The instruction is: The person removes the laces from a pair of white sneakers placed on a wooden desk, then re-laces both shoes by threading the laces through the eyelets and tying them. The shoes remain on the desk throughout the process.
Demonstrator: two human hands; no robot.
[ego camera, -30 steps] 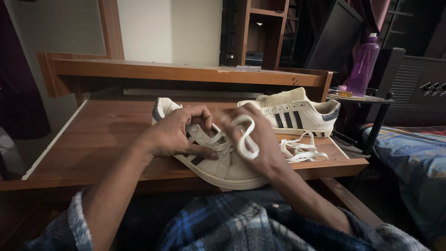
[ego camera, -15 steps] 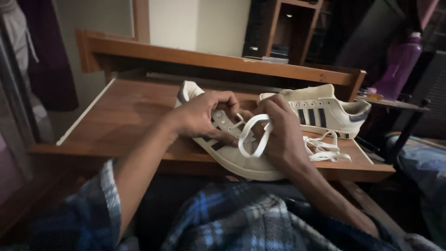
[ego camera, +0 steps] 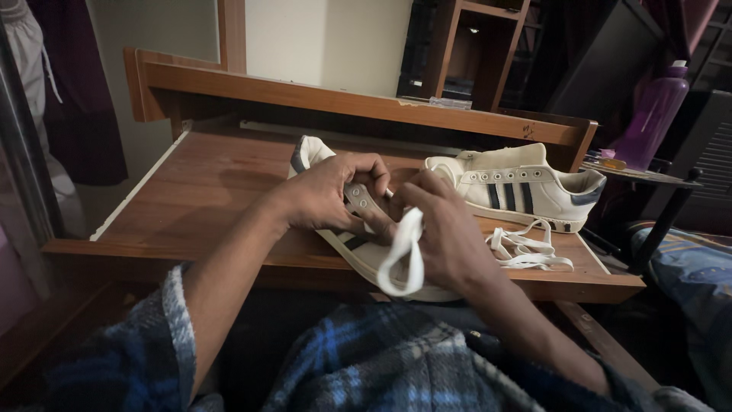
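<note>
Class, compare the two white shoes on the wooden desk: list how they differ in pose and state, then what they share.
The near shoe is held by the left hand and right hand, with a lace looping from it; the far shoe sits untouched, its eyelets empty. The near shoe overhangs the desk edge; the far shoe rests fully on it. Both are white with dark stripes.

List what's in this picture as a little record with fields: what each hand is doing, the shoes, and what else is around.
Left hand: grips the near sneaker at its eyelet row, holding it tilted on the desk edge
Right hand: holds a loop of white lace over the same sneaker
Second sneaker: white with dark stripes, standing upright on the desk, unlaced
Loose lace: piled beside the second sneaker
Surface: wooden desk with a raised shelf
Nearby: purple bottle on a side table at the right
Clothing: blue plaid sleeves
</note>
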